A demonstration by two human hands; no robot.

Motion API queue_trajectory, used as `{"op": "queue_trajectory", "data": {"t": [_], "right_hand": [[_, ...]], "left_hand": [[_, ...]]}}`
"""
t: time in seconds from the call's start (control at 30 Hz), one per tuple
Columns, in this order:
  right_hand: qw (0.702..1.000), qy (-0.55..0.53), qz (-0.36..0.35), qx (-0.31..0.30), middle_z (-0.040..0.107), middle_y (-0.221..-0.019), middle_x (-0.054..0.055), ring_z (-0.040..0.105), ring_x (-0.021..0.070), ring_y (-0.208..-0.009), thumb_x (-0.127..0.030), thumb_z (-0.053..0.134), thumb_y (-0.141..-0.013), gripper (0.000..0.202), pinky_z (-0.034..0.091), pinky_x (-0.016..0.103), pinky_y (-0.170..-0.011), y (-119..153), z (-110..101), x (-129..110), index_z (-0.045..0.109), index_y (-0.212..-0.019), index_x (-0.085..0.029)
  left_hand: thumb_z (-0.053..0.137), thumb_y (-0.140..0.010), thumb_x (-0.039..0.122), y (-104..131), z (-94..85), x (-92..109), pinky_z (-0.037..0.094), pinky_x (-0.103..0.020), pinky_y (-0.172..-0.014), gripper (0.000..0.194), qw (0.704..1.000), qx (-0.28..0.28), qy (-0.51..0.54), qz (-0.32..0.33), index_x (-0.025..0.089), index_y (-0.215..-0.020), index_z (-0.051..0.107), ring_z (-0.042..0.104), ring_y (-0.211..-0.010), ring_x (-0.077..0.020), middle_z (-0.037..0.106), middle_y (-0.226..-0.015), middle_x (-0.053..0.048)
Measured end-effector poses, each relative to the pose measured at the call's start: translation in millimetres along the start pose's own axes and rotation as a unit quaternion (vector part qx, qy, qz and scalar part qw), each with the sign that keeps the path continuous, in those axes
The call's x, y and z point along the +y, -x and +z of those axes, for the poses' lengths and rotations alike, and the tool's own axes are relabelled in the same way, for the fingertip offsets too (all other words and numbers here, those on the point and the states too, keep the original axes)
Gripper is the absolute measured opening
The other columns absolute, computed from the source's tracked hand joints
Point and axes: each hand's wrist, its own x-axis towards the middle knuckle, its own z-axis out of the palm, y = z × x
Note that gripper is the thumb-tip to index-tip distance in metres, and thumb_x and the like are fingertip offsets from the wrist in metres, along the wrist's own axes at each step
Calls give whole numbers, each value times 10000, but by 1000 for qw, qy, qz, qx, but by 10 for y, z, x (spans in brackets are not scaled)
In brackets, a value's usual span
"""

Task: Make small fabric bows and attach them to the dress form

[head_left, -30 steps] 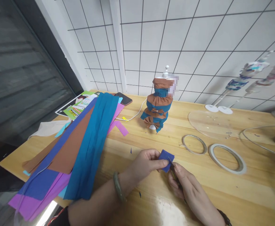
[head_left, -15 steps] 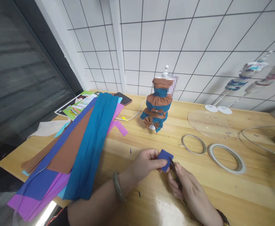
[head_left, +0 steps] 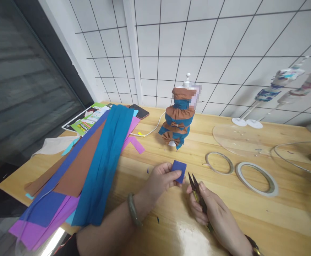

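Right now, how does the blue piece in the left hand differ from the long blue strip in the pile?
Size: the blue piece is small; the blue strip is far longer.
Support: the piece is pinched in the left hand; the strip lies in the pile, overhanging the table edge.
Cover: fingers overlap the piece; brown sheets partly cover the strip.
Shared: similar blue.

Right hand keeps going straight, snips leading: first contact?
Probably the blue piece in the left hand, just ahead and left of the snips' tips. Depth is unclear; the tips might slip past its right edge towards the dress form.
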Motion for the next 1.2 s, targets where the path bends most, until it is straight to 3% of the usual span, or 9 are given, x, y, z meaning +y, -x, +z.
{"op": "queue_trajectory", "data": {"t": [0.1,0.23,0.33,0.57,0.7,0.77,0.87,1.03,1.2], "right_hand": [[1000,-7,-5,2,315,-522,-82,194,55,-405,-508,326,-864,362,166,195,-377,-9,-6,-3,477,-832,-181],[1000,13,-16,0,313,-526,-78,204,58,-409,-509,321,-864,376,180,198,-379,-21,2,-30,477,-791,-175],[999,34,-17,-7,312,-532,-77,212,65,-415,-514,326,-860,370,188,201,-382,-24,8,-39,474,-805,-179],[988,144,-52,8,348,-553,-58,297,84,-453,-477,365,-860,342,275,193,-402,18,29,-118,509,-780,-178],[969,221,-106,43,571,-741,31,515,161,-688,-434,461,-827,273,440,241,-632,24,19,-180,577,-848,-187],[960,243,-124,58,625,-861,62,552,206,-825,-423,500,-805,269,446,283,-747,10,-11,-172,587,-913,-193],[951,262,-140,86,653,-910,71,576,226,-856,-424,526,-784,282,448,300,-769,-19,-62,-128,588,-929,-190],[945,257,-156,131,644,-819,50,576,208,-820,-419,527,-786,271,446,287,-747,-43,-79,-96,580,-911,-184],[965,178,-127,146,564,-614,1,492,127,-513,-435,543,-772,269,413,230,-476,-50,-91,-79,591,-792,-171]], "left_hand": [[639,-686,255,7,-4,7,420,-293,-668,199,999,-26,30,-8,111,-806,571,582,-654,-139,629,-789,-67],[632,-699,285,35,13,21,424,-303,-671,244,998,-65,-15,9,103,-852,577,596,-658,-154,637,-787,-80],[610,-722,305,62,37,53,419,-277,-659,264,994,-63,-79,42,94,-878,581,590,-645,-146,636,-693,-66],[592,-737,299,140,110,115,442,-274,-655,229,983,-57,-157,79,97,-840,561,595,-656,-152,640,-697,-72],[577,-750,285,165,110,121,434,-271,-688,171,973,-11,-182,144,130,-815,543,576,-690,-143,623,-703,-42],[575,-749,283,150,92,127,427,-256,-679,153,968,35,-188,163,142,-793,537,566,-685,-135,602,-689,-20],[590,-730,276,100,55,124,408,-226,-644,142,966,72,-189,160,145,-738,536,537,-656,-115,569,-665,4],[636,-678,272,53,20,54,388,-232,-653,162,977,-21,-200,77,124,-674,570,505,-646,-109,572,-660,-5],[672,-636,272,67,20,-83,392,-255,-712,206,973,-152,-171,37,123,-612,531,511,-757,-136,563,-781,-37]]}}
